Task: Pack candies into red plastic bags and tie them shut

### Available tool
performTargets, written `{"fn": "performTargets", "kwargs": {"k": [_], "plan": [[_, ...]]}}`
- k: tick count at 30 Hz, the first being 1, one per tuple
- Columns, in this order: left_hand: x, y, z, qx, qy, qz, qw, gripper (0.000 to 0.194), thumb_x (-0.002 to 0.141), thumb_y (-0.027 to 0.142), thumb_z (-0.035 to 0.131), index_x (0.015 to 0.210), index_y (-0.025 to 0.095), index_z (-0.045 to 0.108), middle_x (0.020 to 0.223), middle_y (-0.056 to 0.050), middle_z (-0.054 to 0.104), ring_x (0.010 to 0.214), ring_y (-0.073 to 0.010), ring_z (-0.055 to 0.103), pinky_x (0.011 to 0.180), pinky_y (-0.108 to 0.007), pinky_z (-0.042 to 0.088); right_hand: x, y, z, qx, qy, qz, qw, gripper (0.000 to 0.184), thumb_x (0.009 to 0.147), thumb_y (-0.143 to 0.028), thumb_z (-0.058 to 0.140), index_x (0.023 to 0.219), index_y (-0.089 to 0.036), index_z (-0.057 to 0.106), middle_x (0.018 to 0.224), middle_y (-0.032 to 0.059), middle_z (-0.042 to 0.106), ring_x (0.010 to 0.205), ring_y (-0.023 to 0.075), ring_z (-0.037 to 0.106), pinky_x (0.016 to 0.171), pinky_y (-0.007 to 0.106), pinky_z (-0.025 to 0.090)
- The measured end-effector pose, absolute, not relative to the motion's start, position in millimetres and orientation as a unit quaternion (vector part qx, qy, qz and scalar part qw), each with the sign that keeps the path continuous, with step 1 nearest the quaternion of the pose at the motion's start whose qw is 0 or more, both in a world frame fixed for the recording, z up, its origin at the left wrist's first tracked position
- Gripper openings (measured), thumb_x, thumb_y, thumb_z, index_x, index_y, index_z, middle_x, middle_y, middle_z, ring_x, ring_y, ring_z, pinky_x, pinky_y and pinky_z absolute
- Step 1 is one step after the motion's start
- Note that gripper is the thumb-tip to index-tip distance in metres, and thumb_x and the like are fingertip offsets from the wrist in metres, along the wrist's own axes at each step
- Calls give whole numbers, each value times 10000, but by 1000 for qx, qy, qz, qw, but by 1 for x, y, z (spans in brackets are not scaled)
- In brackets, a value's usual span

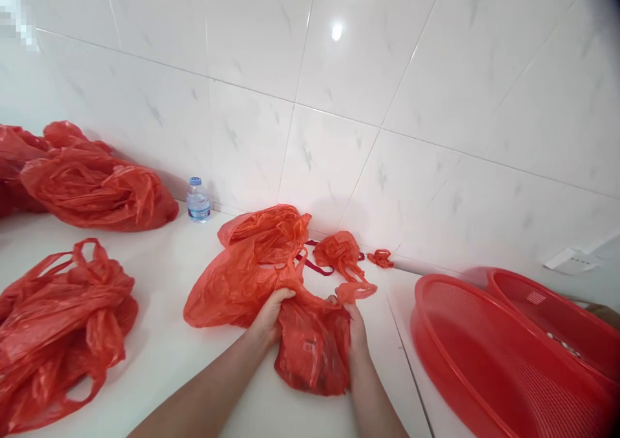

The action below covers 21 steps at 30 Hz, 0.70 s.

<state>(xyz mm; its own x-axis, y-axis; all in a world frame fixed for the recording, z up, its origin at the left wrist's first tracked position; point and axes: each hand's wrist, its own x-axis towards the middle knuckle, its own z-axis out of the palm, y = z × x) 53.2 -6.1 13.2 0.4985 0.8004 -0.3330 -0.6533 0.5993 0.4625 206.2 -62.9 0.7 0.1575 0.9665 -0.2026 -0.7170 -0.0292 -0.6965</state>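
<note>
Head view: at the left end of the white surface (162,334), along its back edge, you have heaped red bags (99,183). Nearer the front left corner lies a crumpled red bag with loop handles (58,334). Next, a water bottle (198,205) stands upright by the back edge. Right of it, a bulky red bag (227,289) reaches from near that edge forward to your left hand (268,318). That hand grips the upper left of a red plastic bag (312,354), which is nearer the surface's right edge than its left; whether it rests there cannot be told. Behind it, a small bunched red bag (338,249) lies partly over a dark red strap (317,268). Your right hand (357,331) grips the upper right, fingers partly hidden. A red scrap (381,258) lies near the back right corner. Beyond the right edge stand two red baskets (498,341).
</note>
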Motion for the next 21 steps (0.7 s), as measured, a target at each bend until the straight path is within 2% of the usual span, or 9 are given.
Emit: {"fn": "performTargets", "kwargs": {"k": [2, 6, 9, 12, 16, 18, 21], "plan": [[54, -5, 15, 146, 240, 422, 862, 105, 738, 151, 615, 834, 109, 627, 765, -102, 715, 726, -249, 691, 775, -398, 544, 205, -63, 5, -364, -214, 612, 668, 155, 735, -388, 641, 782, -241, 623, 791, -5, 659, 786, 189, 625, 745, 327, 488], [56, -5, 15, 195, 198, 407, 870, 261, 750, 213, 672, 986, 112, 624, 920, -131, 714, 843, -263, 686, 813, -390, 530, 203, -59, 9, -436, -293, 562, 639, 396, 654, -399, 757, 1002, -247, 642, 921, 25, 683, 884, 230, 631, 794, 363, 471], [58, -4, 11, 198, 218, 399, 868, 252, 742, 211, 685, 971, 122, 625, 891, -116, 714, 786, -241, 689, 770, -365, 536, 206, -54, 5, -430, -271, 577, 639, 346, 649, -432, 752, 903, -217, 658, 874, 39, 679, 843, 224, 626, 752, 357, 470], [60, -2, 8, 186, 254, 415, 854, 215, 725, 195, 695, 919, 127, 634, 802, -77, 709, 693, -195, 675, 711, -312, 531, 210, -56, 2, -374, -212, 598, 676, 231, 677, -384, 734, 824, -240, 629, 761, -1, 638, 733, 167, 598, 685, 310, 461], [61, -1, 6, 208, 291, 392, 848, 251, 688, 213, 712, 908, 111, 646, 676, -50, 672, 598, -171, 632, 631, -287, 499, 208, -59, 3, -326, -230, 622, 674, 116, 719, -306, 668, 730, -226, 585, 490, -69, 380, 487, 86, 405, 538, 227, 376], [61, -1, 7, 220, 297, 385, 846, 253, 664, 231, 718, 880, 117, 649, 651, -45, 657, 588, -177, 621, 620, -296, 486, 205, -58, 5, -333, -263, 628, 652, 155, 750, -365, 623, 739, -215, 582, 474, -67, 333, 458, 87, 333, 494, 226, 327], [59, -1, 8, 247, 285, 372, 848, 185, 665, 280, 703, 747, 129, 634, 626, -46, 633, 623, -193, 625, 650, -308, 480, 202, -54, 5, -331, -280, 634, 640, 390, 778, -590, 513, 812, -210, 594, 473, -42, 374, 453, 110, 334, 469, 249, 307]]}}
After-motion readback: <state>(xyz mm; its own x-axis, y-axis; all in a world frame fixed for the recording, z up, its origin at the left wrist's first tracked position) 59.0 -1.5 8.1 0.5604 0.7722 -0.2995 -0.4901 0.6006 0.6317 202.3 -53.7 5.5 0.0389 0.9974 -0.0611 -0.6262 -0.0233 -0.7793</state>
